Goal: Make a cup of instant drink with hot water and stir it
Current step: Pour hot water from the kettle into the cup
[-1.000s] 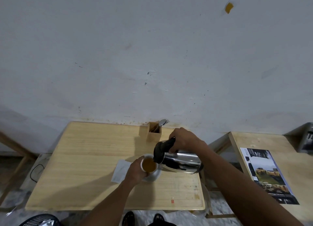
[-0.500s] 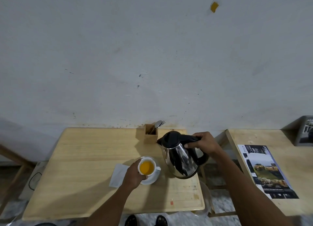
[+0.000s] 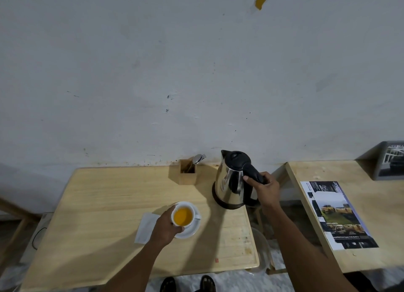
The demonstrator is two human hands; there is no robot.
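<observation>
A white cup (image 3: 183,215) full of orange drink stands on a white saucer (image 3: 192,231) on the wooden table (image 3: 105,204). My left hand (image 3: 165,226) wraps around the cup's left side. A steel kettle (image 3: 229,182) with a black lid and handle stands upright near the table's back right corner. My right hand (image 3: 265,188) grips its black handle. A white sachet (image 3: 146,227) lies left of the saucer, partly under my left hand. A wooden holder (image 3: 187,174) with a spoon and fork (image 3: 197,158) stands at the back by the wall.
A second wooden table (image 3: 349,204) stands to the right with a printed leaflet (image 3: 336,215) on it and a grey framed object (image 3: 390,160) at its far corner. A gap separates the two tables. The wall runs directly behind them.
The kettle has swung from tilted over the cup to upright and moved back right onto the table. The cup now holds orange liquid. My left hand has stayed on the cup.
</observation>
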